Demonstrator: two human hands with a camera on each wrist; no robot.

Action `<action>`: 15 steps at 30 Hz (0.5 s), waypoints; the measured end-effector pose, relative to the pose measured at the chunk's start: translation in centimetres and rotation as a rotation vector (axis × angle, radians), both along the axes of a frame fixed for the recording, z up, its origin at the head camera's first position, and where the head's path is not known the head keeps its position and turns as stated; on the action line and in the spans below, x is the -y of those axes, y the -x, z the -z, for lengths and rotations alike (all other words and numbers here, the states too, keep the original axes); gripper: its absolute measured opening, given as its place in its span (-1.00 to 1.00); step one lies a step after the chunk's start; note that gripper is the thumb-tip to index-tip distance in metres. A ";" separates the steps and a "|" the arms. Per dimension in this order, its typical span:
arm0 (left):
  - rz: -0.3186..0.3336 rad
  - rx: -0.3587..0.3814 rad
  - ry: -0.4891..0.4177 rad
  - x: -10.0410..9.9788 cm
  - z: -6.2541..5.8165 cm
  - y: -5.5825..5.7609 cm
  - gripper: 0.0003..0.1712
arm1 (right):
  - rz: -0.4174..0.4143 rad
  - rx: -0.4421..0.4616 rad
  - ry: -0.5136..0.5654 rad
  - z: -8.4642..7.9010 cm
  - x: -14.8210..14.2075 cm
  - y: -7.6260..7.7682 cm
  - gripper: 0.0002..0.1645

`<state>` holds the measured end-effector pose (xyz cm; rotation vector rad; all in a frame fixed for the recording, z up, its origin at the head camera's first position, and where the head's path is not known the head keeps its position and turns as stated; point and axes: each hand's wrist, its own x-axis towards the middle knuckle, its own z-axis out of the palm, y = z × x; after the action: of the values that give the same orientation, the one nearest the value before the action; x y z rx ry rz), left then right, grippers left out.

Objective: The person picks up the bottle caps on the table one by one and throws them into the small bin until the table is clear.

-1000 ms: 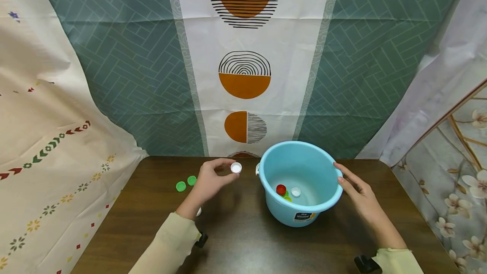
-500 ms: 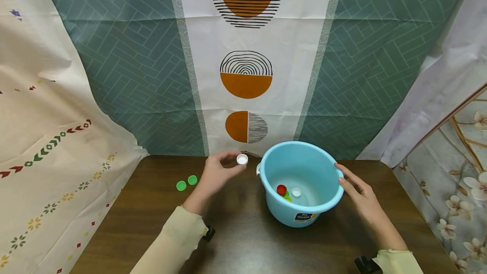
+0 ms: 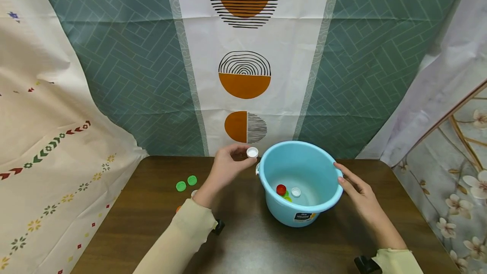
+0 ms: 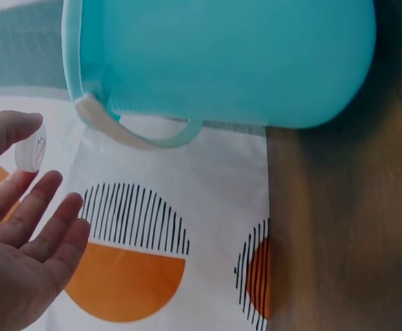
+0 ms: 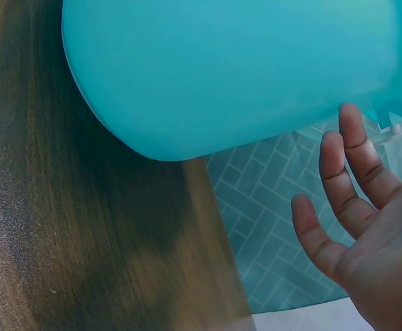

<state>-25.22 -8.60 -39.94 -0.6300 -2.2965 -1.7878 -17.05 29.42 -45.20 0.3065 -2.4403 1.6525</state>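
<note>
Between thumb and index finger my left hand (image 3: 225,167) pinches a white bottle cap (image 3: 252,152), just left of the blue bucket (image 3: 283,212). In the left wrist view the cap (image 4: 29,149) stands on edge, the other fingers loosely bent below it. My right hand (image 3: 359,191) touches the bucket's right rim with nearly straight index finger and thumb; its other fingers spread beside the wall in the right wrist view. Inside the bucket lie a red cap (image 3: 281,189), a white cap (image 3: 296,192) and yellow-green caps (image 3: 287,198), partly hidden by the red one.
Two green caps (image 3: 181,186) lie on the brown table (image 3: 262,248) at the left. Beside the left forearm, a white cap (image 3: 194,193) and an orange piece (image 3: 178,209) are partly covered. The bucket's handle (image 4: 121,131) hangs at its left side. Patterned cloth (image 3: 243,96) backs the table.
My left hand has moved right and away from me with the white cap, closer to the bucket's rim. An orange piece now shows beside the left sleeve. My right hand and the bucket stay put.
</note>
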 end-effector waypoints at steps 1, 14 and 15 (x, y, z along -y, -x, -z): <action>0.007 0.000 -0.005 -0.2 -0.1 0.0 -0.66 | -0.001 0.001 0.000 0.0 0.0 0.0 -0.45; 0.040 -0.006 0.014 -2.5 -1.2 0.2 -0.64 | 0.008 0.012 0.003 -0.2 0.1 -0.1 -0.45; 0.044 -0.006 0.015 -2.6 -1.2 0.2 -0.64 | 0.006 0.011 0.005 -0.2 0.1 -0.1 -0.45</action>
<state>-25.44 -5.96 -38.70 -0.6925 -2.3114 -1.7872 -16.94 29.33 -45.04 0.2907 -2.4423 1.6618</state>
